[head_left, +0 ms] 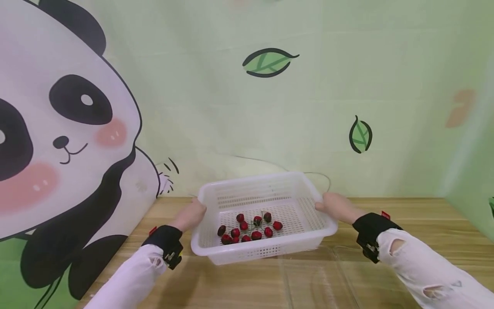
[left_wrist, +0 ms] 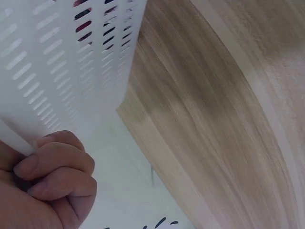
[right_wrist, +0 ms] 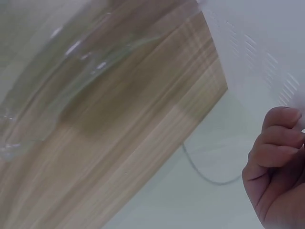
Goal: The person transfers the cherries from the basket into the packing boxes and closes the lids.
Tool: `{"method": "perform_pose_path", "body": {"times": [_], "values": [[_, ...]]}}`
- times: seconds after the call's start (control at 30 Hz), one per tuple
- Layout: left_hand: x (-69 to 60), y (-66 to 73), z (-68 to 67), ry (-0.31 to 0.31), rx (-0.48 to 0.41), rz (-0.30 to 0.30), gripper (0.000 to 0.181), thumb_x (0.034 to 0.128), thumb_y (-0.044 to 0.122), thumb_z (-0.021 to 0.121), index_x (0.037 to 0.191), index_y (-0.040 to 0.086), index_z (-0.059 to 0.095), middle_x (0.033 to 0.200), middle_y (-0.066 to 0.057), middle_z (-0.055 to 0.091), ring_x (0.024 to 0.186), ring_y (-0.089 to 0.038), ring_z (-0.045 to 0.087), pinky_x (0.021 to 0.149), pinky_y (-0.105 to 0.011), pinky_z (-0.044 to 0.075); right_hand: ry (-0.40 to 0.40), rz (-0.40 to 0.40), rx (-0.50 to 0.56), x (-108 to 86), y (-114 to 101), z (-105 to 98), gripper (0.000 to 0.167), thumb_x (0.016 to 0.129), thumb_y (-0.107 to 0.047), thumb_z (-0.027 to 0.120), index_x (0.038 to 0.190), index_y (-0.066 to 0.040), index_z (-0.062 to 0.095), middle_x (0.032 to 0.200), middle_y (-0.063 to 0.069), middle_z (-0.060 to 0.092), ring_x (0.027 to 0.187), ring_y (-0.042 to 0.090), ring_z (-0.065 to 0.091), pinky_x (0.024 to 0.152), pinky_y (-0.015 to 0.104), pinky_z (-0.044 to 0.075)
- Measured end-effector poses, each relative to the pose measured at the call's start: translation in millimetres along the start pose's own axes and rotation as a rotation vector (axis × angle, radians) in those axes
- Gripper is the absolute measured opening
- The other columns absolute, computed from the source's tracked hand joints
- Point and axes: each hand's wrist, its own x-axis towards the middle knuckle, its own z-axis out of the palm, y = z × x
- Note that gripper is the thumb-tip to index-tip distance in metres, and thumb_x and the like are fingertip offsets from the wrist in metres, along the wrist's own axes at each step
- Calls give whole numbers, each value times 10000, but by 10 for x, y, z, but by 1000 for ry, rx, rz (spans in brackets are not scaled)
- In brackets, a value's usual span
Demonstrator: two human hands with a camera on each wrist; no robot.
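Observation:
A white perforated plastic basket (head_left: 266,250) hangs tilted above the wooden table, its left end lower than its right in the head view. Several dark red cherries (head_left: 256,235), some with stems, lie together on its floor toward the near left. My left hand (head_left: 191,215) grips the left rim, and its curled fingers (left_wrist: 66,162) show in the left wrist view beside the slotted wall (left_wrist: 62,62). At the opposite end my right hand (head_left: 339,207) grips the right rim; the right wrist view shows those fingers (right_wrist: 276,143) curled at the edge.
A clear transparent container (head_left: 316,274) sits on the wooden table (head_left: 420,219), in front of and partly below the basket. Behind stands a pale green curtain (head_left: 216,107) printed with a panda and leaves. A thin cord (head_left: 329,182) runs along the back.

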Motion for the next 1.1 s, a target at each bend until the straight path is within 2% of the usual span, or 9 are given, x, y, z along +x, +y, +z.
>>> {"method": "perform_pose_path", "body": {"times": [0.2, 0.23, 0.33, 0.47, 0.57, 0.7, 0.9, 1.07, 1.1], "values": [[216, -22, 100, 31, 73, 19, 350, 945, 139, 319, 1065, -177, 412, 816, -177, 475, 713, -287, 546, 581, -369, 475, 27, 9, 33, -89, 78, -15, 182, 858, -102, 511, 816, 75, 522, 689, 76, 542, 578, 164, 515, 525, 308, 443], [264, -55, 130, 43, 73, 37, 369, 951, 169, 304, 1040, -173, 411, 796, -169, 471, 690, -277, 541, 559, -358, 470, 32, 10, 28, -102, 86, -20, 184, 858, -101, 511, 817, 79, 520, 689, 80, 541, 580, 167, 515, 523, 309, 444], [336, -34, 161, 34, 55, 18, 388, 960, 201, 300, 1071, -159, 390, 813, -174, 486, 714, -279, 545, 591, -368, 471, 37, 24, 57, -147, 103, -39, 197, 863, -93, 515, 846, 103, 529, 709, 95, 559, 599, 179, 529, 531, 319, 449], [394, 89, 178, 1, 66, -25, 363, 966, 198, 318, 1104, -132, 378, 830, -171, 499, 735, -274, 543, 626, -383, 466, 40, 44, 111, -219, 138, -60, 215, 868, -81, 514, 903, 129, 545, 750, 116, 594, 626, 187, 559, 544, 330, 459], [464, 130, 224, -10, 66, -29, 369, 967, 203, 318, 1122, -128, 372, 838, -168, 499, 736, -266, 539, 618, -380, 465, 51, 52, 116, -268, 172, -76, 221, 862, -79, 512, 911, 134, 548, 757, 123, 603, 627, 188, 564, 544, 331, 458], [555, 147, 292, -10, 69, -14, 395, 971, 210, 317, 1146, -141, 362, 843, -169, 497, 738, -268, 536, 624, -383, 464, 50, 78, 122, -326, 183, -112, 219, 864, -78, 513, 917, 132, 546, 752, 118, 600, 612, 185, 548, 534, 326, 443], [595, 248, 349, 14, 105, 33, 382, 971, 195, 336, 1111, -156, 392, 794, -148, 481, 710, -262, 518, 635, -384, 455, 38, 116, 172, -393, 232, -152, 231, 879, -81, 504, 957, 134, 534, 783, 132, 604, 631, 197, 554, 550, 339, 454], [683, 338, 436, 6, 112, 12, 374, 975, 206, 342, 1106, -137, 414, 799, -157, 491, 718, -277, 526, 637, -394, 458, 45, 144, 210, -468, 324, -182, 252, 887, -80, 497, 999, 144, 524, 818, 148, 608, 658, 210, 564, 568, 352, 461], [704, 331, 461, 12, 122, 26, 370, 976, 209, 334, 1109, -126, 420, 813, -163, 495, 719, -283, 526, 636, -397, 456, 47, 143, 214, -484, 343, -189, 254, 887, -76, 494, 1003, 148, 522, 822, 152, 609, 661, 212, 567, 570, 353, 463]]}}
